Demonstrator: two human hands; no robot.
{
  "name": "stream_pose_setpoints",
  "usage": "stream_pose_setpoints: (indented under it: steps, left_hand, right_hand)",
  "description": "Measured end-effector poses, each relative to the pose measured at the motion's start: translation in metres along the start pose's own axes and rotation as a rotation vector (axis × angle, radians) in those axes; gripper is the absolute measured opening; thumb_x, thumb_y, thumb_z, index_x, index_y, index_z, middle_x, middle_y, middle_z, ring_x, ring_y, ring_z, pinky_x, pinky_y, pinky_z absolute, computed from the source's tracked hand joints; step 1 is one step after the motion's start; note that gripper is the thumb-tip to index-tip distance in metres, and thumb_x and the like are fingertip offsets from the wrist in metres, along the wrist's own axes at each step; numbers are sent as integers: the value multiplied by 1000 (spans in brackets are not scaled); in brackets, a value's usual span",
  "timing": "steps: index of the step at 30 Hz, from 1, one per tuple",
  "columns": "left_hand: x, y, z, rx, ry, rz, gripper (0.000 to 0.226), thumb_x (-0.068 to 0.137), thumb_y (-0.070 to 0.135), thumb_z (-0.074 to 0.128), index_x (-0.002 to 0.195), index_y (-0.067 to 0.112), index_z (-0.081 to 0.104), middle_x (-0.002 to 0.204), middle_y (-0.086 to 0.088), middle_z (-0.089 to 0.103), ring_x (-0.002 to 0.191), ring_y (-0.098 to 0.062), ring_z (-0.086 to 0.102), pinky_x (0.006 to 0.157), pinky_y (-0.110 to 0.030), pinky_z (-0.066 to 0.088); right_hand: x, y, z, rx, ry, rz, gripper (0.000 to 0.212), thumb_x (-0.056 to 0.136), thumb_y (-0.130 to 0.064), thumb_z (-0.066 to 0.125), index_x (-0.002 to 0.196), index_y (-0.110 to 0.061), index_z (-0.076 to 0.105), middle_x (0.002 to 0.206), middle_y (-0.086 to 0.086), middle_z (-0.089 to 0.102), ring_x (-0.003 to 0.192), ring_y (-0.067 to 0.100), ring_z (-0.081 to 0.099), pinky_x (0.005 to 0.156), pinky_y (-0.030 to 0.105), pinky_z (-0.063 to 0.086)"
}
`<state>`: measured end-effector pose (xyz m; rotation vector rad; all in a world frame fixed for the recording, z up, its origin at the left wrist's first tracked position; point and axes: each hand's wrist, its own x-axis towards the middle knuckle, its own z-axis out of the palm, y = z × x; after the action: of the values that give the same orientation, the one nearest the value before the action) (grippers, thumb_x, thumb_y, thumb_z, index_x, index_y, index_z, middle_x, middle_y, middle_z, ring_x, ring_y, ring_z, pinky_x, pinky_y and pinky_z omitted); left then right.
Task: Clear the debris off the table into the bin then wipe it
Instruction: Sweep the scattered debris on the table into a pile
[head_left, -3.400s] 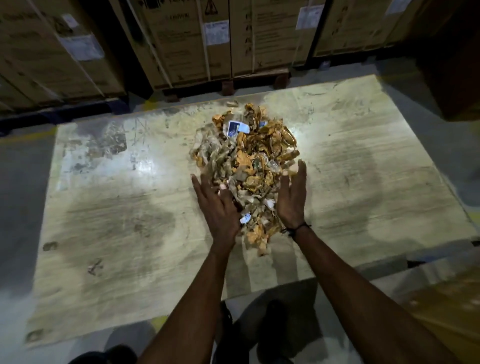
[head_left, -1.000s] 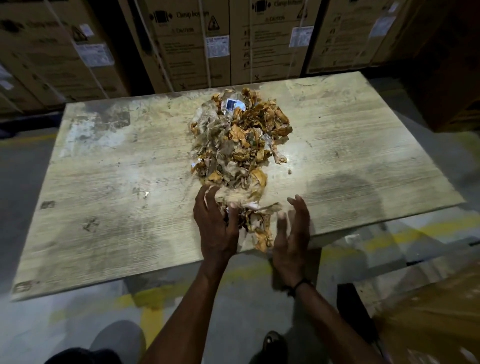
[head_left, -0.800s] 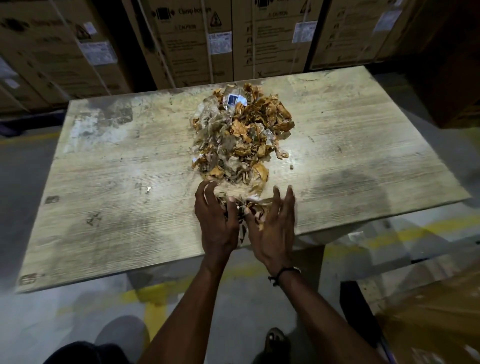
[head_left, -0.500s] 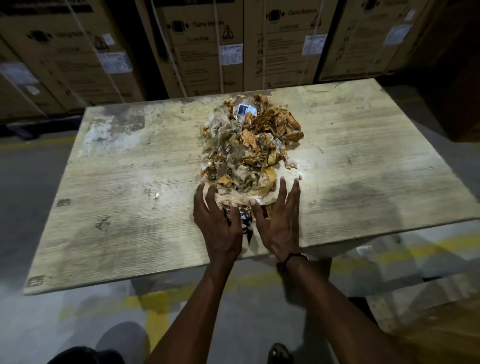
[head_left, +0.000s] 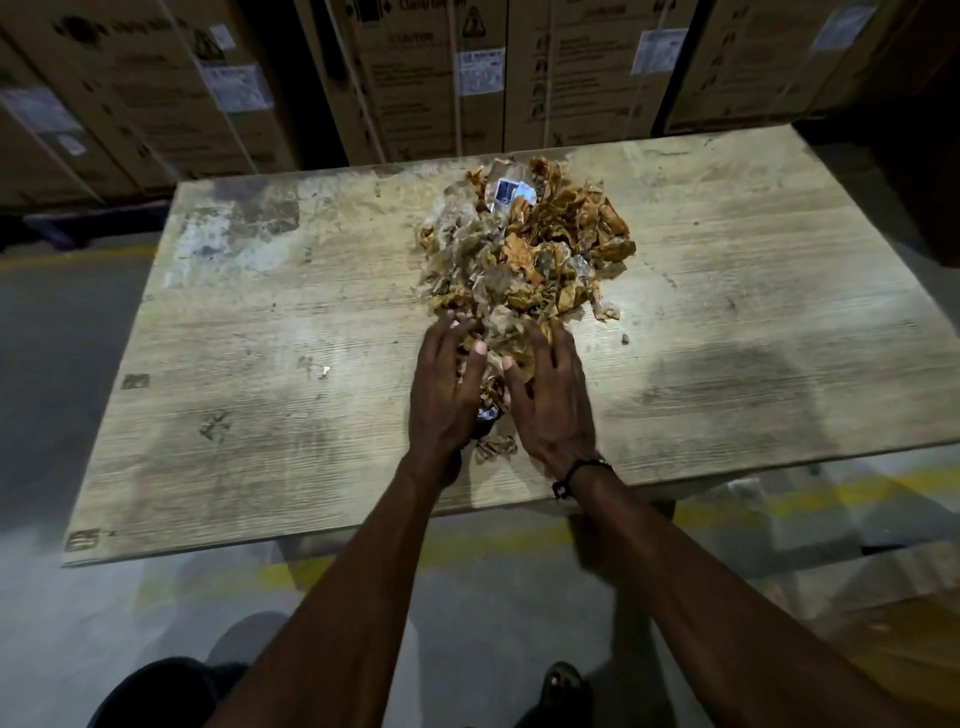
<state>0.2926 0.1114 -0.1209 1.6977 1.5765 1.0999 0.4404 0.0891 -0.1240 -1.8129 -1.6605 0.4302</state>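
**Two hands at a pile of scraps on a worn table**

Seen from above, looking forward and down; left to right: dark shoe (head_left: 156, 691) low on the grey floor; worn, pale wooden table (head_left: 260, 415) with scuffed patches at its far left corner and a tiny white scrap (head_left: 325, 370) alone on the bare wood; left hand (head_left: 443, 395) palm down at the near end of the debris pile (head_left: 524, 249), fingers straight and slightly spread, tips touching the scraps; crumpled brown and translucent pieces heaped in the table's middle toward the far edge, with a small blue-and-white wrapper (head_left: 506, 191) on top; a few scraps lying between the two hands; right hand (head_left: 553, 405) just beside the left, palm down, fingers straight and slightly spread, reaching into the pile; black wristband (head_left: 579, 473) on the right wrist; one loose crumb (head_left: 626, 339) right of the pile; stacked cardboard boxes (head_left: 431, 78) behind the table.
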Motion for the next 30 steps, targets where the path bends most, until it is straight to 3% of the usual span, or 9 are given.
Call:
stream_pose_setpoints:
  steps: [2, 5, 10, 14, 18, 21, 25, 28, 30]
  left_hand:
    - [-5, 2, 5, -5, 23, -3, 46, 108, 51, 42, 140, 23, 60, 154, 2, 48, 145, -13, 43, 117, -38, 41]
    - [-17, 14, 12, -7, 52, -35, 42, 110, 47, 42, 138, 21, 58, 149, 4, 49, 138, -8, 46, 111, -27, 41]
    - [-22, 37, 25, -174, 152, -85, 34, 110, 41, 40, 134, 21, 55, 132, 7, 57, 121, -6, 56, 99, -23, 46]
    - [-21, 43, 35, -300, 228, -119, 37, 112, 33, 39, 144, 23, 53, 138, 12, 57, 129, 4, 52, 103, -15, 41]
    - [-18, 41, 38, -425, 290, -215, 42, 111, 37, 36, 140, 20, 61, 139, 5, 61, 132, -6, 55, 108, -25, 45]
    - [-16, 41, 35, -475, 291, -302, 44, 109, 47, 40, 132, 20, 66, 129, 6, 68, 123, -5, 62, 100, -24, 49]
    - [-13, 49, 34, -585, 303, -434, 31, 111, 32, 50, 116, 10, 71, 104, 7, 72, 93, 1, 66, 80, -16, 48]
    - [-10, 62, 37, -669, 320, -468, 29, 108, 29, 57, 97, 3, 67, 79, 8, 61, 75, -8, 55, 71, -21, 46]
    - [-7, 69, 35, -728, 356, -504, 26, 105, 25, 63, 84, 10, 62, 72, 6, 53, 71, -11, 47, 66, -25, 42]
  right_hand:
    - [1, 0, 0, 28, 10, -12, 51, 109, -49, 39, 157, -32, 35, 167, 6, 28, 155, 24, 25, 123, 43, 34]
    - [0, 1, 1, 94, 8, -39, 43, 111, -44, 38, 151, -32, 43, 159, 3, 40, 148, 20, 38, 114, 43, 44]
    - [1, -4, 0, 309, 99, 19, 36, 113, -33, 41, 140, -17, 57, 149, 4, 54, 139, 16, 50, 113, 29, 43]
    - [-2, -22, 3, 512, 160, 58, 31, 112, -23, 45, 137, -13, 59, 139, -3, 61, 130, 6, 55, 105, 17, 44]
    - [-4, -30, 11, 713, 187, 208, 30, 111, -25, 46, 132, -13, 64, 129, -3, 68, 120, 6, 63, 96, 23, 54]
    - [-1, -32, 12, 827, 188, 319, 27, 110, -28, 50, 124, -13, 69, 119, -6, 72, 112, 6, 66, 91, 24, 55]
    - [0, -40, 7, 933, 147, 339, 24, 107, -30, 58, 89, -14, 61, 80, -6, 59, 75, 9, 51, 68, 33, 45]
    - [2, -45, 0, 989, 162, 407, 26, 106, -24, 58, 82, -15, 54, 72, -9, 49, 70, 9, 41, 65, 32, 38]
    - [4, -50, -4, 1031, 144, 437, 24, 106, -19, 58, 84, -15, 51, 75, -6, 48, 71, 11, 41, 68, 34, 39]
